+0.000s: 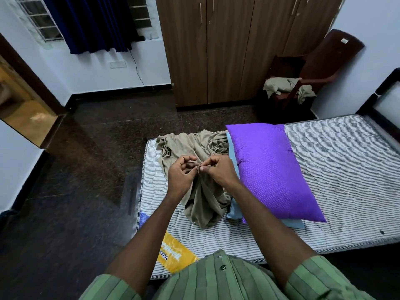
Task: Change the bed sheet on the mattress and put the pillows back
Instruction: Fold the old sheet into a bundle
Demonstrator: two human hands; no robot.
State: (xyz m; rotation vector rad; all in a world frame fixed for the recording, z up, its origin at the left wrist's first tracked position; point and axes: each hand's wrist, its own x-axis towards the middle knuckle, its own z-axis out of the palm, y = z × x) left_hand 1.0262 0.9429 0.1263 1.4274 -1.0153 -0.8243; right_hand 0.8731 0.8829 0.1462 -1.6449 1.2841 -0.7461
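Note:
A bare striped mattress [337,169] lies on a dark bed frame. A crumpled beige bed sheet [199,191] sits bunched on its left end. My left hand [180,172] and my right hand [220,169] are close together above the bunch, and both pinch one raised edge of the sheet between fingers and thumbs. To the right of the sheet a purple pillow [270,169] lies on top of a light blue pillow [234,208], of which only the edges show.
A dark wooden chair [313,68] with another beige cloth [285,85] on its seat stands in the far corner. A brown wardrobe [227,50] lines the back wall. Dark stone floor [86,169] lies left of the bed, with a doorway [19,105] at the far left.

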